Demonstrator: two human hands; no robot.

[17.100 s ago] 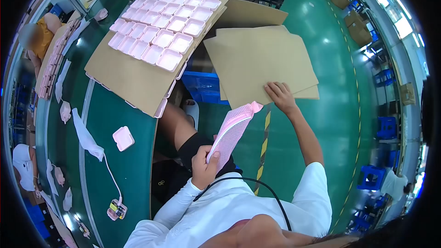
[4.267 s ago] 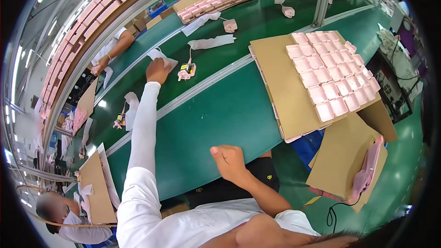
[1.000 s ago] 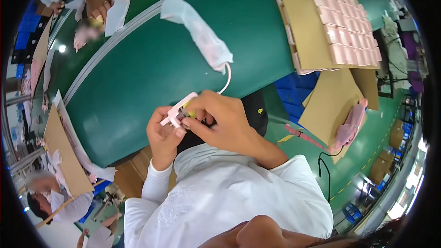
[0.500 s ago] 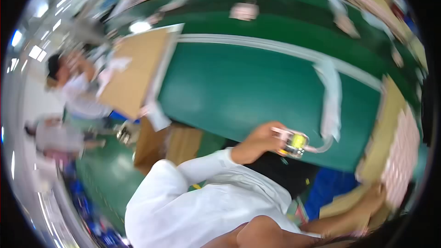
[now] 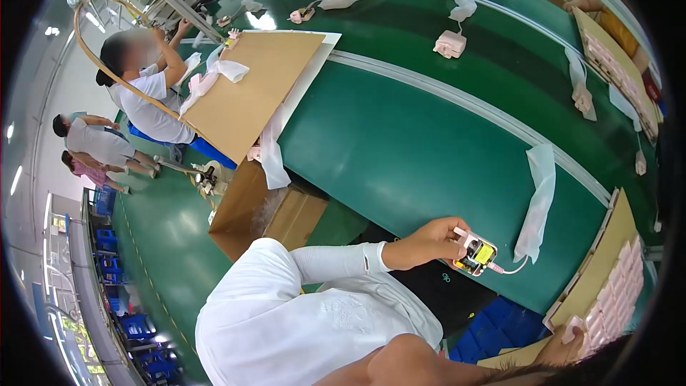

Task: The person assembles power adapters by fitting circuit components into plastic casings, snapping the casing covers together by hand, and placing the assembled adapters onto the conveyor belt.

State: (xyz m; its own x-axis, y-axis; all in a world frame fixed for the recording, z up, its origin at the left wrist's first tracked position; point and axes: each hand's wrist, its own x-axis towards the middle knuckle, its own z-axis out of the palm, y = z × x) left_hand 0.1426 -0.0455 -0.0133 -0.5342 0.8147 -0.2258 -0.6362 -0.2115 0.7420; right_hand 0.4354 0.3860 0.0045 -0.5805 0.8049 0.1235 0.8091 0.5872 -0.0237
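Observation:
My left hand (image 5: 436, 241) grips an open power adapter (image 5: 477, 254) by its edge, above the near rim of the green work surface (image 5: 400, 150). Inside its pale pink casing, a yellow transformer and other components show. A pink cord runs from the adapter to a white foam sleeve (image 5: 536, 204) lying on the green surface. At the lower right, my right hand (image 5: 561, 347) has its fingers around a pale pink plastic cover (image 5: 572, 329), beside rows of similar pink covers (image 5: 614, 289) on a cardboard sheet (image 5: 582, 282). Part of that hand is hidden by my head.
A large cardboard sheet (image 5: 250, 93) bridges the left end of the surface, and a cardboard box (image 5: 246, 207) stands below it. A seated co-worker (image 5: 150, 93) is at the left. More adapters, one pink (image 5: 450, 44), lie on the far green strip.
The view has shifted and sharpened. My left hand still holds the adapter, now lower and farther right in view. My right hand is lower, at the near edge of the pink covers.

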